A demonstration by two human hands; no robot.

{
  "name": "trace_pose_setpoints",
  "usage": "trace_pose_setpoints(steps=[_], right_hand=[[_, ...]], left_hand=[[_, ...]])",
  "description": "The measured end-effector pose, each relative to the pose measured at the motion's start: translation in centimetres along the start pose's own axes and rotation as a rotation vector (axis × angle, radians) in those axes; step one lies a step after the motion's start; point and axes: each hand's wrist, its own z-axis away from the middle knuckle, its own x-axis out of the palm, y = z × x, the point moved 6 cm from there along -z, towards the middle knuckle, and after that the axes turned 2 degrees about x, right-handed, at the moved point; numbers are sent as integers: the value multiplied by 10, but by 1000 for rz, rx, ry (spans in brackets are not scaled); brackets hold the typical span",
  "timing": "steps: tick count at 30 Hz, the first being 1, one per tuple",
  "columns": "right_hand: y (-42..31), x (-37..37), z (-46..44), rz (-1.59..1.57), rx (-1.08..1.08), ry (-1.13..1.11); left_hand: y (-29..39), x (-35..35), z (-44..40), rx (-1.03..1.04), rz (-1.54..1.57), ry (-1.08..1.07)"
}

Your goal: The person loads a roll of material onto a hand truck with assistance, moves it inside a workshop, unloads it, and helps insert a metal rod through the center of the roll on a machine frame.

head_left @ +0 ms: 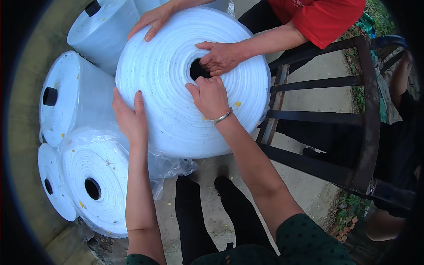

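Observation:
A large white roll of layered sheet [163, 88] with a dark core hole fills the upper middle. My left hand [131, 115] lies against its left edge, thumb and fingers apart. At the lower rim of the core hole, my right hand [209, 98] has its fingers hooked over the edge, fingertips hidden inside; a bracelet is on that wrist. A co-worker in a red shirt has one hand [223, 57] at the hole's right rim, just above my right hand, and the other hand [152, 20] on the roll's upper left edge.
Several plastic-wrapped rolls [95, 92] stand along the wall at the left. A dark metal rack [318, 117] with bars is at the right, beside the big roll. Another person [399, 141] is at the far right. Loose clear plastic [170, 167] hangs below the roll.

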Motion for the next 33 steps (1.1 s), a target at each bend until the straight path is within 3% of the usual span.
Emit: trace_pose_setpoints(steps=[5,13,15,16,18,21,22,23,29,31,33], right_hand=[[30,-37,41,-77,66,-5],[36,-27,41,18,26,-13],[33,-31,40,10,-3,-5],[33,-32,41,4,-4,-6],[35,-29,41,4,11,-31],[31,-23,38,-11,30,-53],[30,-22,36,-1,14,-49],[32,-20,37,8,5,-51],[32,-15,39,71,49,-79],[37,-14,43,75,70,-88],[43,-14,46,108,60,-77]], left_hand=[[44,7,62,59,96,-39],[26,13,59,6,155,-38],[11,8,50,-23,361,-85],[-5,7,41,-96,493,-74],[-55,33,30,-453,887,-108],[-146,97,48,-795,843,-68],[-156,113,59,-1086,957,-66],[-184,154,83,-1194,1138,-90],[-267,260,146,-1366,1034,-69],[-306,290,156,-1324,971,-93],[-321,319,162,-1399,1088,-150]])
